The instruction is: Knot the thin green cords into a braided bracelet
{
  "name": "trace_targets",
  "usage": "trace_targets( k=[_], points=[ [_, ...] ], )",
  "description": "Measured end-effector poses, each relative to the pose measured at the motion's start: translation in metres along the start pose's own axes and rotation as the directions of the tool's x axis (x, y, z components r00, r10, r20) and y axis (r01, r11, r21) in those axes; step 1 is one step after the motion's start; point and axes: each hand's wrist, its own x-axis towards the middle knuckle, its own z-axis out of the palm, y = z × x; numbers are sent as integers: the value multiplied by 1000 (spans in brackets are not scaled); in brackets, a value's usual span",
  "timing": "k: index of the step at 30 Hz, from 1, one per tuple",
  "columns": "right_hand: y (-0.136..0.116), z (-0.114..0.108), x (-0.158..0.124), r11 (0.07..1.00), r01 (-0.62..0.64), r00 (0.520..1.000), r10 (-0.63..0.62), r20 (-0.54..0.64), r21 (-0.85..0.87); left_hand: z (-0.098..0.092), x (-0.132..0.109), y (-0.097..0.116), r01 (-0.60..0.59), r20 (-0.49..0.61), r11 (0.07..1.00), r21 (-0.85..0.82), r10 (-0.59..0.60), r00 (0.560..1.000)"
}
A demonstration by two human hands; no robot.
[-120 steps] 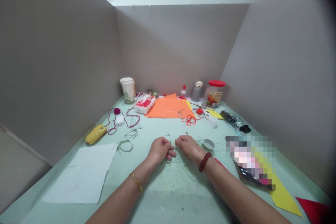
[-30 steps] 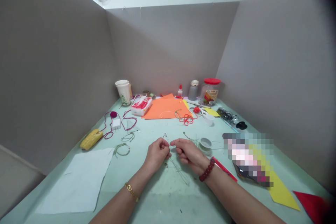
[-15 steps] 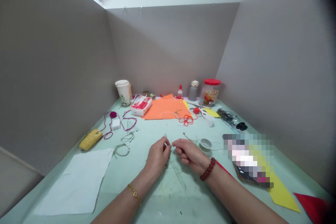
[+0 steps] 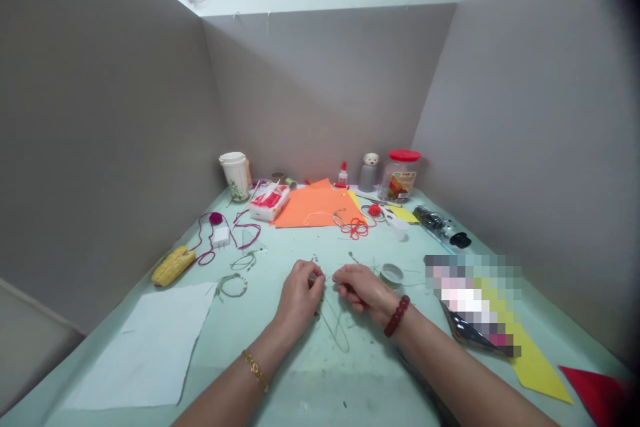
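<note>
My left hand (image 4: 299,298) and my right hand (image 4: 361,288) meet over the middle of the pale green table (image 4: 320,373), both with fingers pinched. Between them runs a thin green wire (image 4: 334,327), whose loop hangs down toward me and lies on the table. The left wrist carries a gold bracelet, the right a dark red bead bracelet. A small spool of wire (image 4: 391,274) lies just right of my right hand. Two finished wire rings (image 4: 233,285) rest to the left.
White paper sheet (image 4: 145,347) at front left; yellow corn-shaped object (image 4: 173,265) and purple cord (image 4: 220,230) at left. Orange paper (image 4: 315,205), tissue pack (image 4: 269,202), cup (image 4: 235,175), glue, red-lidded jar (image 4: 400,175) at the back. Yellow and red paper at right. Grey partitions on three sides.
My hands have drawn slightly apart and toward me over the last second; the wire loop below them has shifted left and shortened. The rest of the table is unchanged.
</note>
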Motion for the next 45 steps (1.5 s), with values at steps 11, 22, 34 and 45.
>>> trace_targets(
  k=[11, 22, 34, 45],
  points=[
    [-6, 2, 1, 999, -21, 1000, 21, -14, -36, -3, 0, 1, -253, 18, 957, 142, 253, 967],
    [-8, -3, 6, 991, -30, 999, 27, -28, -127, -3, 6, -1, 42, 98, 985, -166, -26, 995],
    [-11, -8, 1, 934, 63, 993, -24, 116, -352, -2, 5, 1, -18, 99, 994, -110, 29, 995],
    [-13, -6, 6, 991, -79, 988, 92, 121, -103, -3, 1, -2, -164, 148, 986, 16, 160, 976]
  ],
)
